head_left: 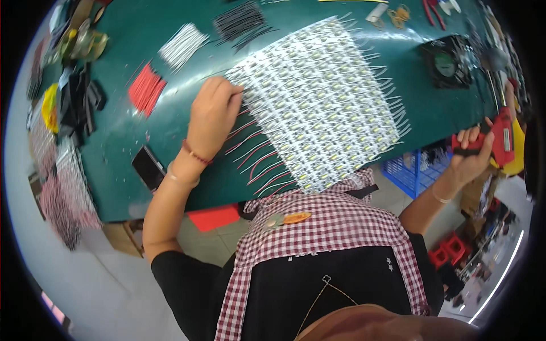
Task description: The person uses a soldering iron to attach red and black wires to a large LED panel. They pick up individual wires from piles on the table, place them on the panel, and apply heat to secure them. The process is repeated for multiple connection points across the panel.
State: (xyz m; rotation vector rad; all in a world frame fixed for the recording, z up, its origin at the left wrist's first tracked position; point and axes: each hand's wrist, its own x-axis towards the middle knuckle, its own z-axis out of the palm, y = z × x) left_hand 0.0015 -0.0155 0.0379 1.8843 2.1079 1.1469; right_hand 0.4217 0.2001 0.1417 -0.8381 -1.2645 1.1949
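A large white panel of small circuit boards (pixel 327 102) lies tilted on the green table in front of me, rows of yellow parts across it. White wires stick out along its right edge; red and white wires (pixel 261 165) hang from its lower left edge. At its upper left edge my left hand (pixel 216 105) is closed, fingertips pinched together by the board ends. What they pinch is too small to make out. Off to the right, my right hand (pixel 475 145) grips a red pistol-shaped soldering gun (pixel 503 136), its thin metal shaft pointing away from me, apart from the panel.
Bundles of red wires (pixel 147 91), white wires (pixel 183 46) and black wires (pixel 242 23) lie beyond my left hand. A phone (pixel 149 169) rests near the left front. A black fan (pixel 449 61) stands at the right, red-handled pliers (pixel 434 12) farther back. A blue crate (pixel 418 170) sits below the table edge.
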